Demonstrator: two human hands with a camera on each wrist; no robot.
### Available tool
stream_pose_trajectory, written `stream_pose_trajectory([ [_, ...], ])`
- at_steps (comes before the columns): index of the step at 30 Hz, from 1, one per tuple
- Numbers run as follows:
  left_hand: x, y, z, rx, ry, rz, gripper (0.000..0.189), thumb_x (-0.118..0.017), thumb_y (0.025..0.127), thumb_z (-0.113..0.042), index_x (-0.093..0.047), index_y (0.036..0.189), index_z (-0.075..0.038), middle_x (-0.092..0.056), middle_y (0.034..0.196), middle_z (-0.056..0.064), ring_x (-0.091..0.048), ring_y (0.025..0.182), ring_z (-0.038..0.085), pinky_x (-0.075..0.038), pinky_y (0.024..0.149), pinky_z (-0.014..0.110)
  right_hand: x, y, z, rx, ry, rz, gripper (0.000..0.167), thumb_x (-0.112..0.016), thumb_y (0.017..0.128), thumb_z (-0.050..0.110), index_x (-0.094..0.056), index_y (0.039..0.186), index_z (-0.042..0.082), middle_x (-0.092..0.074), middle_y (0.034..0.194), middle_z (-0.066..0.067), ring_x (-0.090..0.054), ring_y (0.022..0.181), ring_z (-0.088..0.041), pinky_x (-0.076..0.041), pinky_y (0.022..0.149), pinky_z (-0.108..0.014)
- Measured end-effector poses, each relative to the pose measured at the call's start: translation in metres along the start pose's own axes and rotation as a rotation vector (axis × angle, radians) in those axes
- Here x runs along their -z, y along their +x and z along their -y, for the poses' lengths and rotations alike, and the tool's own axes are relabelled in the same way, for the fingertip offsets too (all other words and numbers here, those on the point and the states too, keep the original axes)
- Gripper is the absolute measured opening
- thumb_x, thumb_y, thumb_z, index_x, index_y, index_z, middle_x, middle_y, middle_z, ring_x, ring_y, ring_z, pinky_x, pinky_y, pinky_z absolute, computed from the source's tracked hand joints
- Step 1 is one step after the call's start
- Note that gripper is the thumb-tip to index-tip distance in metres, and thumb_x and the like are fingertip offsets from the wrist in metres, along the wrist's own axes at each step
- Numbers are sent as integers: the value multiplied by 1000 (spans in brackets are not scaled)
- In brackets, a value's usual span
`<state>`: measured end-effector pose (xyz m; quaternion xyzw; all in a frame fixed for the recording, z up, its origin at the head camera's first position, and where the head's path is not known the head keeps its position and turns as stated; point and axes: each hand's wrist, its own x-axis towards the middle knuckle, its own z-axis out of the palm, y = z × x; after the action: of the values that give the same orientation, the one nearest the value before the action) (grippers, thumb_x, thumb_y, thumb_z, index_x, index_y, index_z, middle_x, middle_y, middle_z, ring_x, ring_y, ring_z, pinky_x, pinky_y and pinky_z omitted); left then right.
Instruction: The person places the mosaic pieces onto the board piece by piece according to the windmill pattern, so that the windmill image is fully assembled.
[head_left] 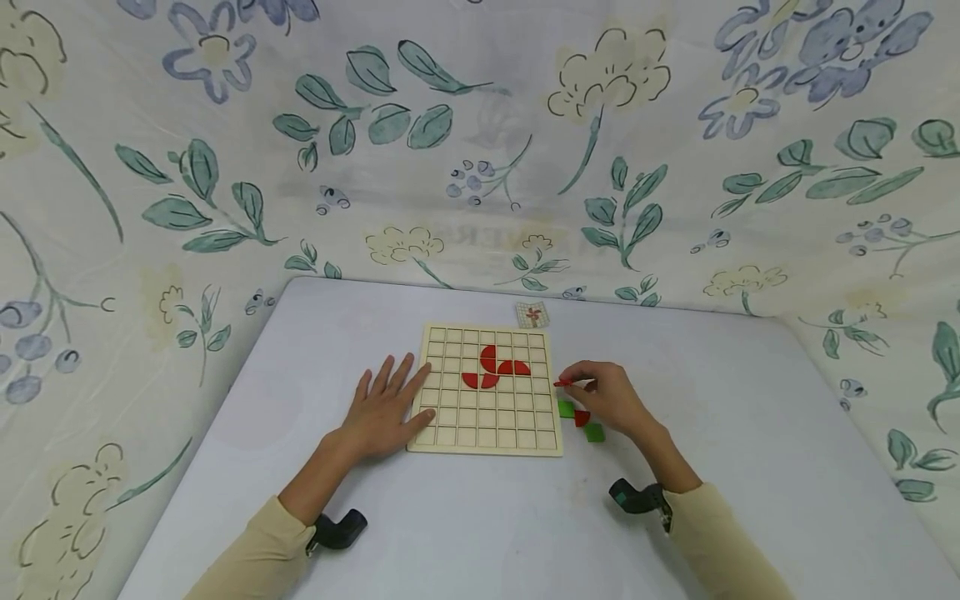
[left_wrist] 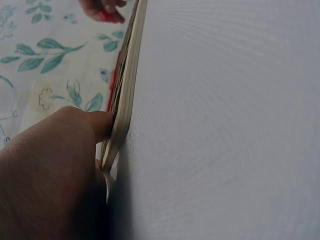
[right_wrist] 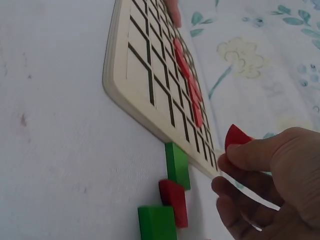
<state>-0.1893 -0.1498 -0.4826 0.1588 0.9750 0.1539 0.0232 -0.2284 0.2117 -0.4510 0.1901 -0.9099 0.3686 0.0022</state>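
Observation:
A square wooden grid board [head_left: 487, 425] lies on the white table, with several red quarter-circle pieces [head_left: 490, 358] set in its cells. My left hand [head_left: 381, 414] is spread flat at the board's left side, thumb and a fingertip resting on its edge. Just off the right edge, my right hand [head_left: 611, 395] pinches another red quarter-circle piece [right_wrist: 236, 136] between thumb and finger, held above the table. Below that hand, two green square pieces [right_wrist: 177, 167] and one red quarter-circle piece [right_wrist: 173, 200] lie in a slanting row beside the board.
A small pattern card [head_left: 533, 314] with a red figure on a grid lies behind the board's far right corner. Flowered cloth [head_left: 480, 167] hangs behind the table [head_left: 480, 525]. Black wrist-camera mounts [head_left: 341, 529] sit at both cuffs, low over the tabletop.

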Motion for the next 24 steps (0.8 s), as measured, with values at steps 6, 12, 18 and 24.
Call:
stream_pose_trajectory([
  [6,-1,-1,1,0,-12,-5,74,-49,97,-51,-28,156,-12,-14,162,18,-4,147,42,-3,111,64,-6,8,8,47,24,4,19,-67,92,1,-72,111,2,-62,98,-3,-58,89,-18,-53,75,-32],
  [12,-2,0,3,-9,-10,-10,74,-50,97,-50,-28,156,-12,-14,161,18,-4,147,42,-4,111,64,-13,13,14,27,126,6,22,-70,89,1,-73,111,-2,-60,93,-3,-63,85,-17,-55,78,-28],
  [18,-4,0,3,-8,-2,-1,75,-50,97,-52,-26,157,-13,-13,162,17,-2,147,41,-3,111,64,-17,18,17,15,179,-12,19,-72,88,0,-75,106,2,-64,95,-2,-63,89,-18,-54,82,-27],
  [24,-6,1,4,-9,0,-4,75,-49,97,-52,-26,157,-13,-13,162,17,-2,148,40,-2,112,64,-21,20,16,10,217,18,17,-68,92,2,-73,108,1,-71,102,-4,-68,89,-18,-55,80,-30],
])
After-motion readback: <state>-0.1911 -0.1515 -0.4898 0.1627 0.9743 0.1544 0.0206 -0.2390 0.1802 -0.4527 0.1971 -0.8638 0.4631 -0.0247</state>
